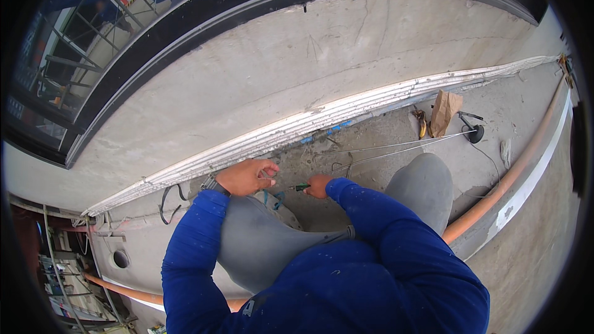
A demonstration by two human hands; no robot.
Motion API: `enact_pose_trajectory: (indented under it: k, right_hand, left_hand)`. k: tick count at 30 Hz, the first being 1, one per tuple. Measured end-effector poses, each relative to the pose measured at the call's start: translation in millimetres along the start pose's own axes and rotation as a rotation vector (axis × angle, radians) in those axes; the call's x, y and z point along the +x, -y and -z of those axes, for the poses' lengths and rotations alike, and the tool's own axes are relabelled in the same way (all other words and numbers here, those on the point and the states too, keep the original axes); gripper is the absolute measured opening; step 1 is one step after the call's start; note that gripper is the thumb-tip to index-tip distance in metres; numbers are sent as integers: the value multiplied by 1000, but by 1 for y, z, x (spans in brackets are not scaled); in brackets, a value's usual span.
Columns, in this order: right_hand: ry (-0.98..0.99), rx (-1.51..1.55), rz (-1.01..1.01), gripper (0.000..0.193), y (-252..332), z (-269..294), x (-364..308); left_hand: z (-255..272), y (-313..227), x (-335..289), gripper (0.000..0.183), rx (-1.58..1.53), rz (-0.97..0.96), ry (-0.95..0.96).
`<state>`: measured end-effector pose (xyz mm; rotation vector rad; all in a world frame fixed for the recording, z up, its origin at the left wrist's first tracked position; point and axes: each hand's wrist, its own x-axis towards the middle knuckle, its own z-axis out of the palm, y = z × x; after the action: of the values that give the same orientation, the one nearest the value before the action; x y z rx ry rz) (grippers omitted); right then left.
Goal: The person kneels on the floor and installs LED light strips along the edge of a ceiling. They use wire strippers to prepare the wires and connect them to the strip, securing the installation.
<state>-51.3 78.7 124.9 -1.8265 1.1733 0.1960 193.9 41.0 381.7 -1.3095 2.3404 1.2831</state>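
My left hand (243, 177), a watch on its wrist, is held over my left knee beside the foot of the wall. Its fingers are curled, thumb and forefinger closing on something small that I cannot make out. To its right, my right hand (318, 186) is wrapped round a small tool with a green and black handle (301, 187), whose tip faces the left hand. Its exact kind is too small to tell. A teal cord (278, 198) lies just below the hands, next to a pale bag-like thing (286, 215) between my grey-trousered legs.
White pipes (346, 106) run along the concrete wall (297, 62) under a dark window frame. A brown paper bag (445, 113), a yellow-and-black item (422, 125) and a black round base (475, 133) with thin rods stand right. An orange pipe (495, 198) curves behind; a black strap (166, 206) lies left.
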Motion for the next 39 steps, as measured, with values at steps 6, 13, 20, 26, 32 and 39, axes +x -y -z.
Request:
enact_pose_trajectory:
  k: [6,13,20,26,32,39]
  right_hand:
    - [0,3,-1,49,-6,-5,7]
    - [4,13,18,50,-5,-6,9]
    - [-8,3,8,49,-2,-5,6]
    - [5,12,-5,49,-2,-3,6]
    - [-12,-16,21,48,-2,-4,6]
    - [-2,15,9,48,2,-2,3]
  left_hand:
    - [0,1,1,45,0,-6,-6]
    - [1,-1,-1,45,-7,-5,-7]
    - [-1,2,0,45,-23,1,-4]
    - [-1,2,1,45,-27,-10,-1]
    - [-1,3,1,45,-17,-13,-7]
    - [0,2,-1,45,-20,1,-3]
